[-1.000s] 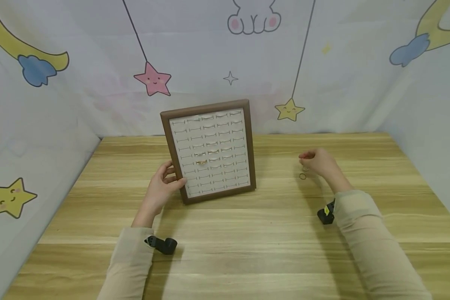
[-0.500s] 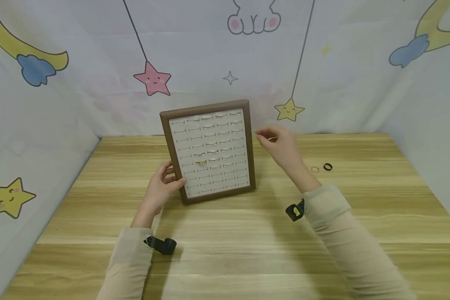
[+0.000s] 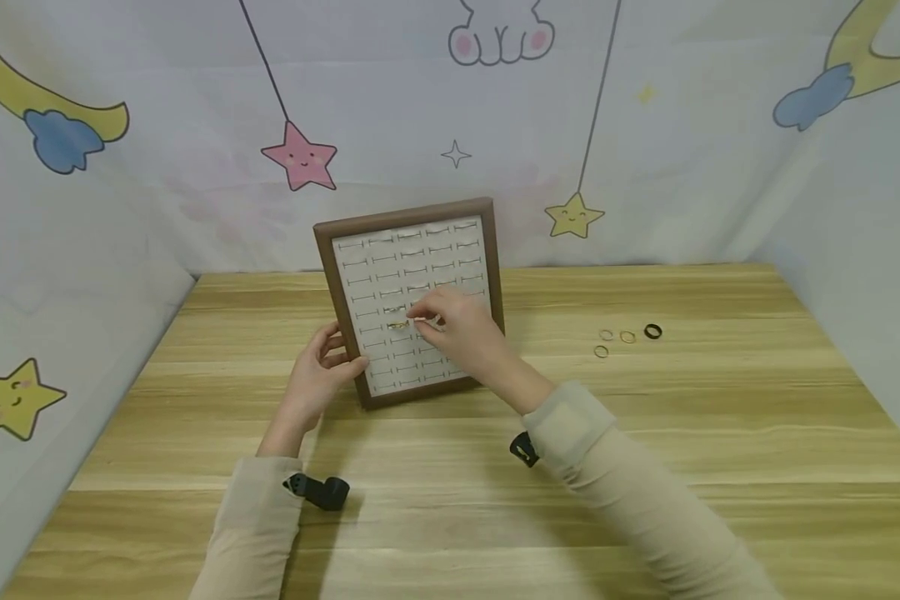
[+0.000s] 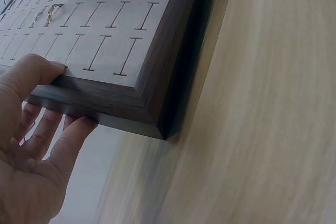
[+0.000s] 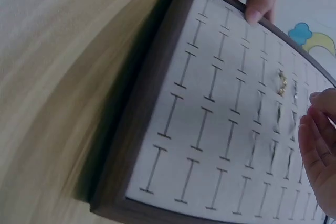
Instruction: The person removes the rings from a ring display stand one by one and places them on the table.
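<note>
Head view: the ring board, a brown frame around a pale slotted panel, is held up at a tilt near the bench's back edge. At the board's left side, the left hand grips the frame, thumb in front and fingers behind. Before the board's middle, the right hand pinches thumb and forefinger together on what looks like a small ring, barely visible. Just beside those fingertips, a gold ring sits in a board slot, a silver ring above it. Right of the board lie a black ring and three thin rings. Behind the board hangs a printed curtain.

Left wrist view: the left thumb presses the board's front edge, fingertips against its outer side.

Right wrist view: the right fingertips are near the board's panel; whether they touch it, I cannot tell.
</note>
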